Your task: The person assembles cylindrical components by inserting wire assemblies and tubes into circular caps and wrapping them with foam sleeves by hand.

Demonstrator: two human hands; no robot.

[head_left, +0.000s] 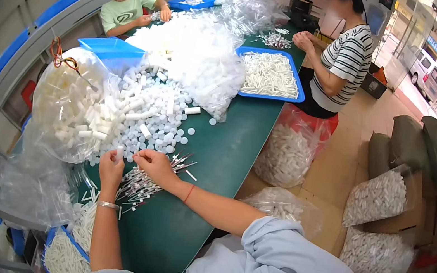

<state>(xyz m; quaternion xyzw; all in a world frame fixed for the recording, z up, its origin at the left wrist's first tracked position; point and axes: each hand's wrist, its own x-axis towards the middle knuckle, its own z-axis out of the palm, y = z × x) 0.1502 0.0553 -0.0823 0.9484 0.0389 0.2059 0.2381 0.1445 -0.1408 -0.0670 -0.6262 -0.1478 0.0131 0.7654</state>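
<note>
My left hand (pixel 110 170) is closed on a small white cylinder (pixel 120 152) that stands up between thumb and fingers. Just to its right, my right hand (pixel 156 168) is pinched, and what lies between its fingertips is too small to make out. Under and beside both hands spreads a pile of thin white sticks with dark ends (pixel 137 186). Beyond my fingers lies a heap of round translucent white caps (pixel 163 111), mixed with white foam-like cylinders (pixel 135 104).
On the green table (pixel 222 148) are a big clear bag of white cylinders (pixel 67 105), a blue tray of white sticks (pixel 297 92) and an empty blue tray (pixel 110 48). Two people sit at the far side. Filled bags (pixel 381 197) rest on the floor at right.
</note>
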